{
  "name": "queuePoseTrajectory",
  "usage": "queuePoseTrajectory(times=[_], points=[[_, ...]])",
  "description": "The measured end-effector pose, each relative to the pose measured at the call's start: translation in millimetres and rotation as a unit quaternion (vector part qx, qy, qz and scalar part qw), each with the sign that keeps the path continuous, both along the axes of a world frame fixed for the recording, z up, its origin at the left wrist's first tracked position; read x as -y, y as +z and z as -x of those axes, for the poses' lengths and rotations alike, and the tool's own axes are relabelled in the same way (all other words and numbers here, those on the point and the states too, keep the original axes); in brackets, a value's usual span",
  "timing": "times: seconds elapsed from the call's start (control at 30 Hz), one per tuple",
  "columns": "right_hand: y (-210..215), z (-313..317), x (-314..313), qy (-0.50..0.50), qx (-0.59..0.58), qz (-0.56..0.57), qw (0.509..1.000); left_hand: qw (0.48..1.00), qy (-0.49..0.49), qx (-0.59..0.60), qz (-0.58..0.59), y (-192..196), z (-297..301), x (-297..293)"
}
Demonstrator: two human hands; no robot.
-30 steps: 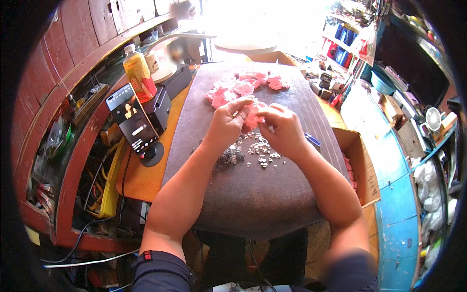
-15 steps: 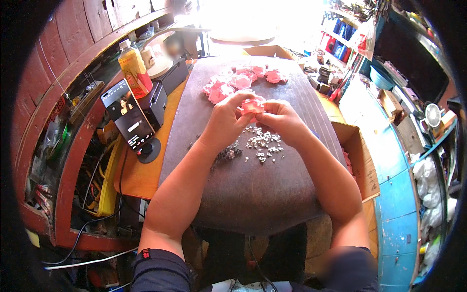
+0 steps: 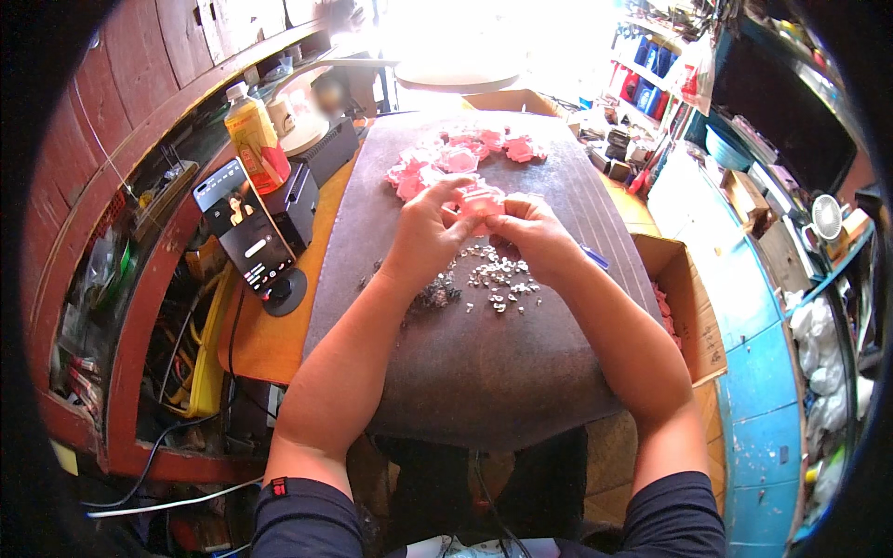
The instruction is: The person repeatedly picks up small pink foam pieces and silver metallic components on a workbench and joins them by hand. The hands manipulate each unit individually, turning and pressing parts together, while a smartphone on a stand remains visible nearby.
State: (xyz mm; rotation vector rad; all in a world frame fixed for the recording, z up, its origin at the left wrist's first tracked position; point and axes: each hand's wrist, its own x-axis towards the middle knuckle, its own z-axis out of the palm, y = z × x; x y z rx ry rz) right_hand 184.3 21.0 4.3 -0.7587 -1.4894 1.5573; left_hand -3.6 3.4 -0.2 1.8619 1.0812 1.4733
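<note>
Over the middle of the dark table [image 3: 484, 363], a small pink plastic part [image 3: 483, 199] is held up between both hands. My left hand [image 3: 430, 228] is closed, its fingers and thumb around the part's left side. My right hand [image 3: 532, 234] pinches its right edge with thumb and forefinger. Several similar pink parts [image 3: 459, 160] lie in a pile just beyond. Below the hands, small silvery pieces [image 3: 500, 276] are scattered, and a heap of small dark pieces [image 3: 437, 293] lies partly behind my left wrist. A blue pen-like object [image 3: 595, 258] shows beside my right forearm.
To the left a phone [image 3: 244, 225] stands on a round base, with a drink bottle [image 3: 256, 139] and a black box [image 3: 296, 205] behind it. A cardboard box [image 3: 693, 307] with pink parts stands right of the table. Blue cabinets [image 3: 763, 372] line the right side.
The pink part has tilted slightly between my hands, and my right fingers have shifted a little on its edge. More of the blue pen-like object now shows beside my right forearm.
</note>
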Motion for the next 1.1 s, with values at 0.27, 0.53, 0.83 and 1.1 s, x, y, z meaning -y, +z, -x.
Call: queuePoseTrajectory(times=[0.27, 0.53, 0.83, 1.1], points=[[50.1, -50.2, -9.2, -0.081, -0.27, -0.095, 0.955, 0.992, 0.126, -0.006, 0.001, 9.2, 3.6, 6.8], [-21.5, -57.3, -45.1, -0.245, 0.507, -0.415, 0.714, 0.991, 0.12, -0.049, 0.033, 10.1, 0.5, 7.3], [-13.2, -55.2, -53.1, -0.305, 0.457, -0.385, 0.742, 0.995, 0.069, -0.05, 0.043, 3.5, -1.5, 4.0], [7.7, -17.8, -12.4, -0.045, 0.064, -0.276, 0.958, 0.915, -0.154, 0.2, 0.316, 20.2, 0.6, 10.8]])
